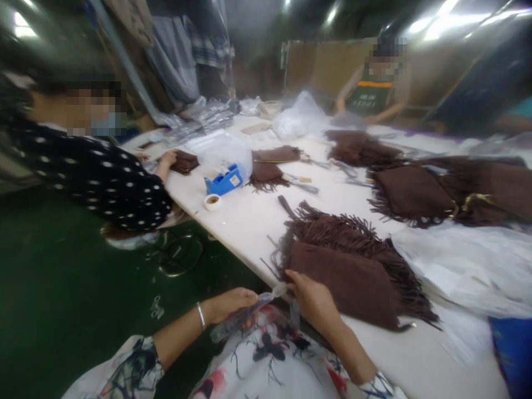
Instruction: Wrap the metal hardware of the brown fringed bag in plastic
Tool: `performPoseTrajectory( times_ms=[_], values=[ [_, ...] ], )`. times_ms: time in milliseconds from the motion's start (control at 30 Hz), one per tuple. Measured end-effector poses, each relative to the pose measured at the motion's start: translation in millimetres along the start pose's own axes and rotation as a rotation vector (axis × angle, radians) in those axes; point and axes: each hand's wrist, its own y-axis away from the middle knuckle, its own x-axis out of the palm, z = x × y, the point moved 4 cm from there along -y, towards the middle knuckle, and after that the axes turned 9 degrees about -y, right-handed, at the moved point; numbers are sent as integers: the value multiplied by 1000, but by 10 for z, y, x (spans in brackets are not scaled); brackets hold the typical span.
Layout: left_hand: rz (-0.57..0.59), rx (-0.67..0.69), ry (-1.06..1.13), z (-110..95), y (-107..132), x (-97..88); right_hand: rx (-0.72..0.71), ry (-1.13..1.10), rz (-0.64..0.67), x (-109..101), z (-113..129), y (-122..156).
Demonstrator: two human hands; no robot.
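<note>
Standing nearby, I am watching a person's two hands working with a thin strip of clear plastic [278,290] at the near edge of a white surface [233,227]. The left hand [235,305] is curling nearly closed, its thumb lying along the top of the plastic and its fingers folding beneath; a silver bracelet [200,316] is circling that wrist. The right hand [311,299] is bending its fingers around the other end, almost closed too, though its thumb is staying out of my sight. The plastic is stretching between the two, in front of a flowered top [270,352].

Just beyond the right hand, a dark brown fringed bag [344,282] is lying flat on the surface; I cannot tell whether the fingertips are touching it. White plastic wrapping [465,266] is spreading to its right, and more brown fringed pieces [411,191] are lying behind.

Farther along, a blue tape dispenser [224,180] is sitting near the edge, with a white tape roll [213,202] just beside it. A co-worker in a polka-dot top [103,172] is sitting at the left, resting a hand on a folded brown piece [185,162]. Across the surface, another person in a green apron [374,94] is working behind a heap of clear plastic [299,113].
</note>
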Motion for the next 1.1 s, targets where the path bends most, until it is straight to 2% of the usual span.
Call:
performPoseTrajectory(
  times_ms=[67,233,367,500,700,900,1100],
  values=[
    [-6,-7,-52,96,146,-86,-26,66,-16,24,6,5],
    [16,-26,-182,294,396,-273,-100,38,-94,84,-45,7],
    [78,-49,-138,405,488,-406,-149,25,-117,109,-106,-9],
    [70,-54,-67,478,590,-506,-164,27,-136,130,-140,-14],
    [24,-14,22,526,722,-512,-168,23,-136,130,-125,-3],
    [-49,-27,-39,613,715,-479,-158,4,-127,93,-80,-10],
    [-61,-18,-54,616,747,-485,-164,1,-130,98,-89,-21]
  ],
)
